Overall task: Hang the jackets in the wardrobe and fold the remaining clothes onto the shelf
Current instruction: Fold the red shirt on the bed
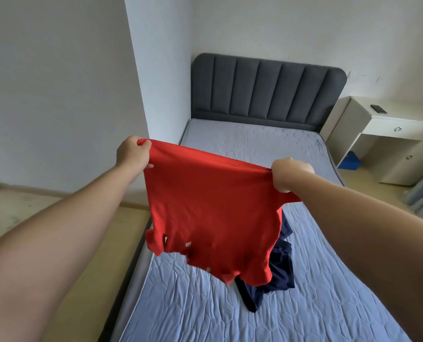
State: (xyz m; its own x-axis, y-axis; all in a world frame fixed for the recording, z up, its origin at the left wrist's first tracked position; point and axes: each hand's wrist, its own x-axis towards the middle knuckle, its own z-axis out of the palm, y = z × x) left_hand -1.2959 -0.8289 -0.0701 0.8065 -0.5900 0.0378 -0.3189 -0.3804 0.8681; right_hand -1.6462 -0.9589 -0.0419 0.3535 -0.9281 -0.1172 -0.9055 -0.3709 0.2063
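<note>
Left hand [132, 154] and right hand [288, 175] gripping red shirt [210, 213] stretched above bed [230, 314], dark clothes [274, 277] underneath

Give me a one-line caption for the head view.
Left hand and right hand grip a red shirt stretched above a dark navy garment on the mattress.

1. No legible text, label, brand, number or sign anywhere in view.
2. Small white marks [188, 244] near the hanging lower edge of the red shirt [205, 206]: too small and broken up by folds to read.
3. Dark phone [378, 109] on the pale worktop [408, 117]: too small to show any writing.
</note>
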